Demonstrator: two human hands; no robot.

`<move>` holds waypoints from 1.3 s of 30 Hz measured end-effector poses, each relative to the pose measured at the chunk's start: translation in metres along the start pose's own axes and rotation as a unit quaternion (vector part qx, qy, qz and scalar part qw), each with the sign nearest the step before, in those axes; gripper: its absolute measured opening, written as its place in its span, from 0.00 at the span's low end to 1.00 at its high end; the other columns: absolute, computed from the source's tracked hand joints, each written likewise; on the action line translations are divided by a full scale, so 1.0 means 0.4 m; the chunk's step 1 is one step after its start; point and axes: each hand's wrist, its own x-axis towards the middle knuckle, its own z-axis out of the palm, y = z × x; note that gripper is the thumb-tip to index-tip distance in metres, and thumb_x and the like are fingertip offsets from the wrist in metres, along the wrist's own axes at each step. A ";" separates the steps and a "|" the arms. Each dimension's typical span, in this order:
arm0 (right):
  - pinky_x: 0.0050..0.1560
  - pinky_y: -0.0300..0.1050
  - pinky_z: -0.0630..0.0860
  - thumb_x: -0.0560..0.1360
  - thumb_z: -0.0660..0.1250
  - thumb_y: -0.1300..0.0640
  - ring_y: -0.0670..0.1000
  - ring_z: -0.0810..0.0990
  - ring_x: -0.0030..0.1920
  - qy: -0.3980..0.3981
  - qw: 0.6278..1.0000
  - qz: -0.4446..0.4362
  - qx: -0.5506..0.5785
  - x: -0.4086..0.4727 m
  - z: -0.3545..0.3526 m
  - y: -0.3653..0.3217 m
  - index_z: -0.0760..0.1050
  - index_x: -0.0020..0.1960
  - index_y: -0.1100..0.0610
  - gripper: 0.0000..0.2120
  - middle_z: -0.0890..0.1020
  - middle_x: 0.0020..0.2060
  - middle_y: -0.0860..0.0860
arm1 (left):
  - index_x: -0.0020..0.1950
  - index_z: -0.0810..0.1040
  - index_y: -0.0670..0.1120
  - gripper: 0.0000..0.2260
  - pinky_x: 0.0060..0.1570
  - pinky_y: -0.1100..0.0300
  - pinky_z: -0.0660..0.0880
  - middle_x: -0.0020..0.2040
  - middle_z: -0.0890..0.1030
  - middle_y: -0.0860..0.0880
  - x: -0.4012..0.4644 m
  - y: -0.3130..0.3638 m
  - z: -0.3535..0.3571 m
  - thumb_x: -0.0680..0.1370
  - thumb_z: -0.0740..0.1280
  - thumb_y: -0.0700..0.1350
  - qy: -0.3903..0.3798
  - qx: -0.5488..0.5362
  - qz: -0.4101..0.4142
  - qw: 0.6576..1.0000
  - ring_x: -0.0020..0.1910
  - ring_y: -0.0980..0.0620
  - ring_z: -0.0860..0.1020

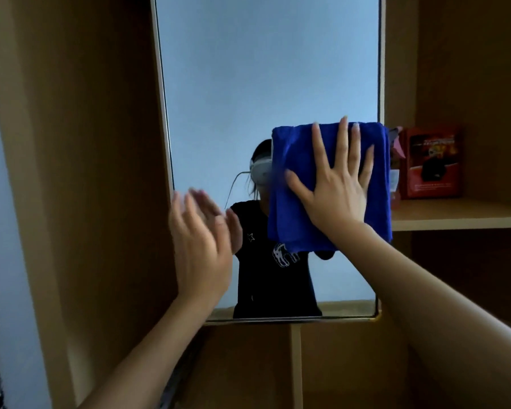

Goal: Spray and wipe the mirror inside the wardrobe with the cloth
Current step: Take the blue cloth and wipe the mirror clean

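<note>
A tall mirror [266, 69] with a thin metal frame stands inside the wooden wardrobe. My right hand [337, 184] presses a blue cloth [292, 208] flat against the mirror's right side, fingers spread straight. My left hand [199, 246] is raised at the mirror's lower left edge, fingers straight and holding nothing; it looks blurred. A pink spray bottle [395, 184] stands on the shelf just right of the mirror, mostly hidden behind the cloth. The mirror reflects a person in a black shirt.
A red box [432, 163] stands on the wooden shelf [460, 215] to the right of the mirror. The wardrobe's side panel [80, 172] rises on the left. A vertical divider [296, 364] runs below the mirror.
</note>
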 end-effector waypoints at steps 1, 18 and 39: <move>0.76 0.58 0.37 0.77 0.49 0.30 0.56 0.38 0.79 -0.003 1.000 -0.006 -0.003 -0.004 0.000 0.002 0.40 0.80 0.45 0.38 0.40 0.79 0.54 | 0.78 0.53 0.43 0.25 0.71 0.55 0.60 0.78 0.51 0.48 0.012 0.034 0.014 0.84 0.51 0.52 -0.016 0.007 0.078 0.997 0.77 0.49 0.53; 0.77 0.52 0.37 0.83 0.47 0.47 0.51 0.41 0.79 -0.006 0.998 -0.052 -0.020 -0.139 0.021 0.100 0.44 0.80 0.51 0.28 0.45 0.79 0.51 | 0.77 0.46 0.37 0.30 0.76 0.50 0.51 0.78 0.51 0.40 0.022 0.105 0.183 0.82 0.41 0.56 -0.102 0.286 0.380 0.874 0.78 0.46 0.51; 0.78 0.53 0.39 0.83 0.46 0.48 0.52 0.44 0.79 0.028 0.996 -0.069 -0.041 -0.027 -0.001 0.090 0.47 0.80 0.52 0.27 0.48 0.80 0.53 | 0.77 0.53 0.36 0.28 0.75 0.48 0.55 0.78 0.55 0.39 0.122 0.185 0.214 0.80 0.49 0.48 -0.077 0.176 0.394 0.899 0.78 0.44 0.52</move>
